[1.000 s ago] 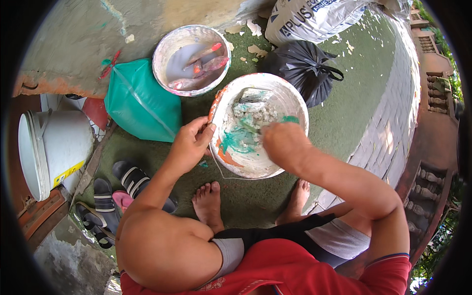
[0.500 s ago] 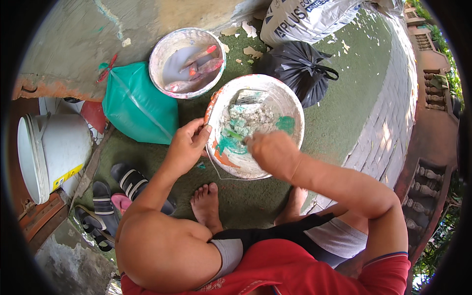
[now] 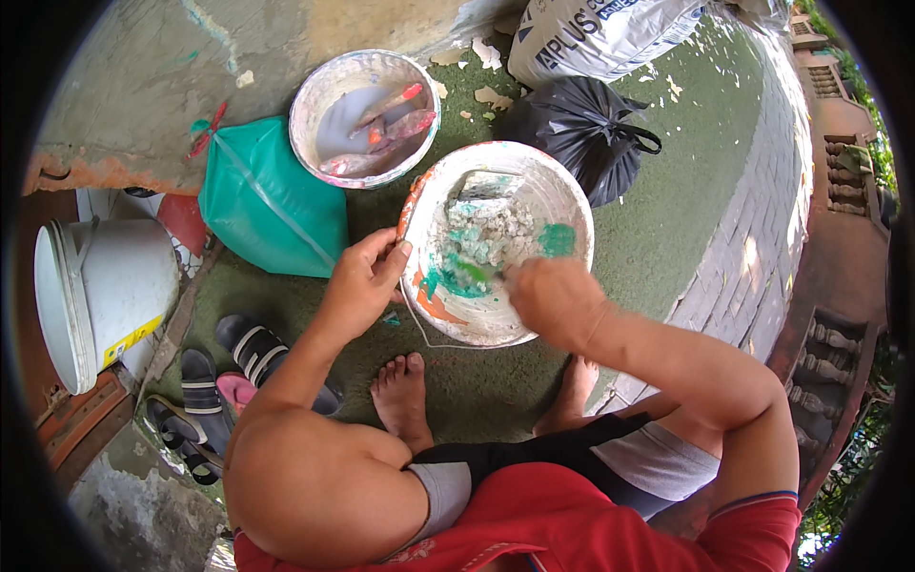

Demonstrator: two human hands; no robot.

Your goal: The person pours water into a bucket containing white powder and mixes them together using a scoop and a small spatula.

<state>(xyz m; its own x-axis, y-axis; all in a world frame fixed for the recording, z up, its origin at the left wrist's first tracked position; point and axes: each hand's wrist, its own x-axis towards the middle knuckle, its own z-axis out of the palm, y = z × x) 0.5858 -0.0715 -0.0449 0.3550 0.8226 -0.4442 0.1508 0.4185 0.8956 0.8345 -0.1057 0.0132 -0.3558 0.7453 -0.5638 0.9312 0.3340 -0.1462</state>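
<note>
A paint-stained white bucket (image 3: 575,191) stands in front of me, with lumpy whitish material (image 3: 505,232), smears of green paint and a pale block-like piece (image 3: 489,187) inside. My left hand (image 3: 370,267) is closed on its left rim, thumb on top. Over the bucket's lower right side, my right hand (image 3: 558,300) is closed round a small tool with a green end (image 3: 472,272). That end reaches into the bucket beside the green smear; its handle is mostly hidden in my fist, so its exact kind does not show.
Behind the bucket stands a pail (image 3: 297,143) of cloudy water with paint-stained tools in it. A green bag (image 3: 276,205) lies left, a black plastic bag (image 3: 581,133) and a white sack (image 3: 596,43) right. Sandals (image 3: 205,391) and a lidded white tub (image 3: 124,286) sit left.
My right hand has shifted a little to the right, drawing the tool's green end the same way across the bucket. My left hand stays on the rim.
</note>
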